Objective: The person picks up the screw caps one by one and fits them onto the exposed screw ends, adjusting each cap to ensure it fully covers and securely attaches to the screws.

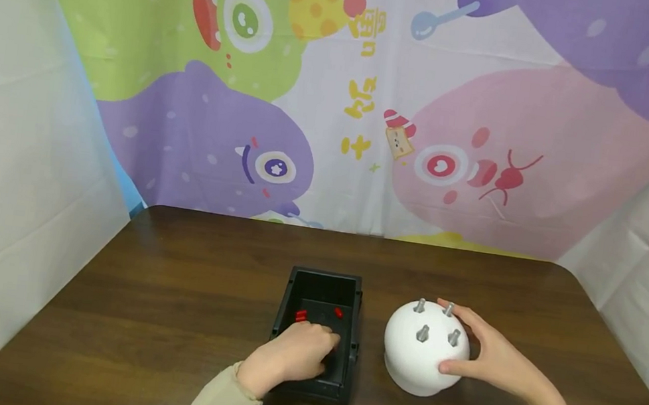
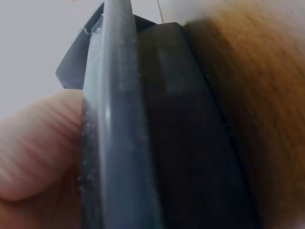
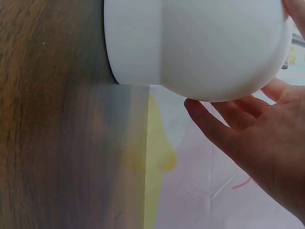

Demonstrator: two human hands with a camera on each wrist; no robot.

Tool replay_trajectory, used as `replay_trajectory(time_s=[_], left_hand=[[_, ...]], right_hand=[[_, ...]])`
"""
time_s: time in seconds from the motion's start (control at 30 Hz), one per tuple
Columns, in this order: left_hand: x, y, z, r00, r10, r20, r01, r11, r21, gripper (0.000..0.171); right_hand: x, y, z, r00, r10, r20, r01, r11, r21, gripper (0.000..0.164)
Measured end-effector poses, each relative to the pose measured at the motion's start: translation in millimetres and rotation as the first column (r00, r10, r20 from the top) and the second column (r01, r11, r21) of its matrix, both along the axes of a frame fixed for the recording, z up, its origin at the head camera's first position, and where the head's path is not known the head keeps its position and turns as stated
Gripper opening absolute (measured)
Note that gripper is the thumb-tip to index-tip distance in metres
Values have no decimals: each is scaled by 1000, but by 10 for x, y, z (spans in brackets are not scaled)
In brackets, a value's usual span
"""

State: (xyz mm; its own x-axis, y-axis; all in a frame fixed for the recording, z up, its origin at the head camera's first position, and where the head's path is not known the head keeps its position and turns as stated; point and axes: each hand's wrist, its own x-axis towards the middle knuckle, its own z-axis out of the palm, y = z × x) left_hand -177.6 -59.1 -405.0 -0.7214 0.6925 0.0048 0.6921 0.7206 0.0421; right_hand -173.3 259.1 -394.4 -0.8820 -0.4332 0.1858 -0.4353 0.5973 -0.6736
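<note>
A black rectangular plastic tray (image 1: pixel 318 391) on the brown wooden bench (image 1: pixel 182 293) holds small red pieces (image 1: pixel 338 312). The left hand (image 1: pixel 301 350) reaches inside beside them, fingers bent downward; whether it pinches one cannot be told. Just right of the tray, the right hand (image 1: pixel 490 356) grips a smooth white dome-shaped object (image 1: pixel 415 360) topped with four grey metal pegs (image 1: pixel 423 334).
</note>
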Motion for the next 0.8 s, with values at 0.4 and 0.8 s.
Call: replay_trajectory(time_s=[0.4, 0.8], left_hand=[[-28, -15, -4, 999, -22, -48, 23, 1000, 12, 7], [-20, 3, 131, 990, -49, -133, 63, 993, 102, 18]], right_hand=[[14, -12, 35, 1000, -18, -7, 18, 1000, 10, 78], [13, -10, 27, 1000, -16, -5, 16, 1000, 10, 76]])
